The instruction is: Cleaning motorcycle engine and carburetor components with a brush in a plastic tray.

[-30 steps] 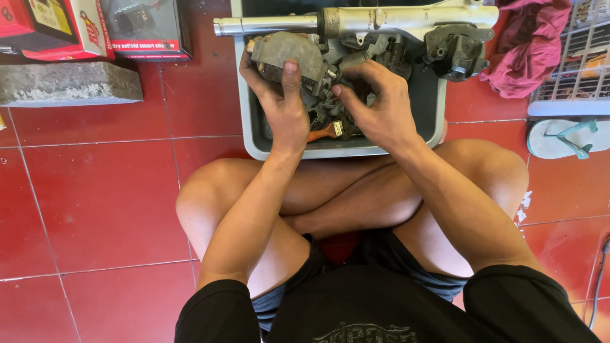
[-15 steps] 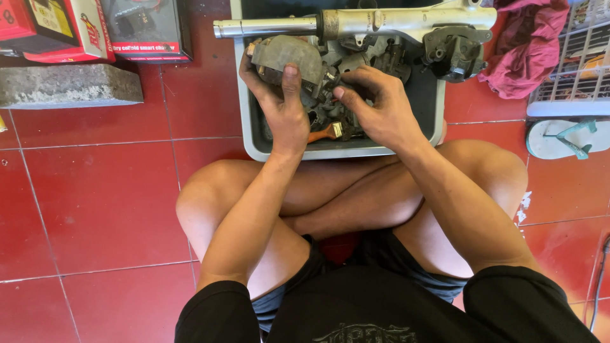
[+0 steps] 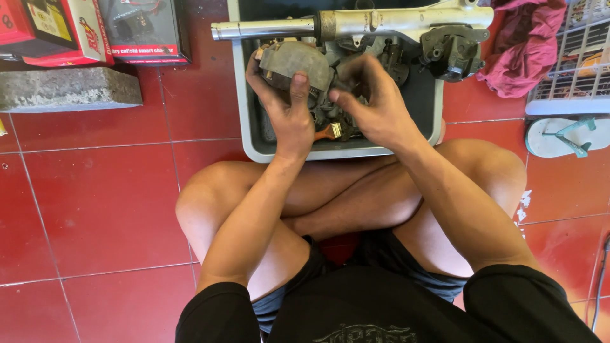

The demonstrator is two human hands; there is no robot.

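— Over the grey tray [image 3: 254,136] on the red tile floor [image 3: 95,203], item one?

— One rounded grey engine part [image 3: 298,63], grimy, held up off the tray. My left hand [image 3: 289,114] has its grip wrapped round it: thumb up the near face, fingers curled over the far edge. It lies straight ahead of that wrist, with its wider side running left to right.

— And the other hand?

— My right hand [image 3: 375,108] sits just beside it, to the right, fingers bent and pressed together toward the part's right edge. I cannot tell whether they pinch anything small. Left hand carries the part; right is the free one nearest it.

— Remaining count?

— One long metal fork tube [image 3: 356,24] lying crosswise on the tray's far rim. One small brush [image 3: 329,132] in the tray. One maroon rag [image 3: 518,47]. One sandal [image 3: 559,134]. One concrete block [image 3: 67,89]. Two cartons [image 3: 149,32] visible.
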